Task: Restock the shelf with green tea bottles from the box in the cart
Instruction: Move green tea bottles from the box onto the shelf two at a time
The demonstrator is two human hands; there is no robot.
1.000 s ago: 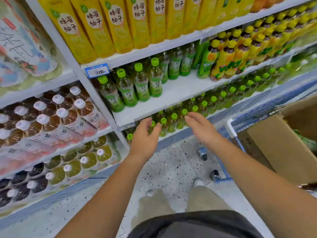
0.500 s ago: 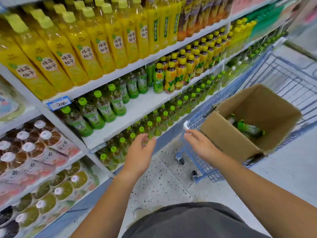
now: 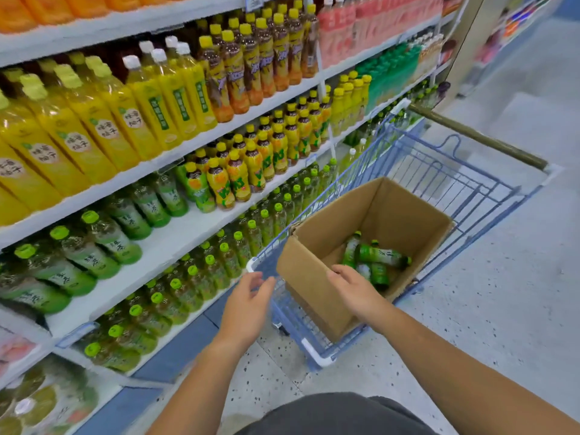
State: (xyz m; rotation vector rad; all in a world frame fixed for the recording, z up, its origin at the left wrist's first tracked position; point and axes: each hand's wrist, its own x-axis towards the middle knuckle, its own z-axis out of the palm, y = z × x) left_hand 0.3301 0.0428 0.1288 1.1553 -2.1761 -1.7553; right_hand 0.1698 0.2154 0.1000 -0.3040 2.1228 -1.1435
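An open cardboard box (image 3: 317,265) sits in a blue wire cart (image 3: 445,177). Several green tea bottles (image 3: 378,257) lie loose at its bottom. My right hand (image 3: 353,288) hovers over the box's near rim, fingers relaxed and holding nothing. My left hand (image 3: 246,304) hangs empty in front of the cart's near corner, fingers loosely spread. On the white shelf (image 3: 175,238) to the left, green-capped tea bottles (image 3: 103,237) stand in a row, with bare shelf surface in front of them.
Yellow drink bottles (image 3: 103,120) fill the shelf above, and more green-capped bottles (image 3: 188,277) pack the shelf below. The cart's handle (image 3: 474,136) points away down the aisle. Speckled floor (image 3: 502,309) lies to the right of the cart.
My view has swung right from the shelf toward the cart. Both hands moved away from the lower shelf; the right one now reaches over the box rim.
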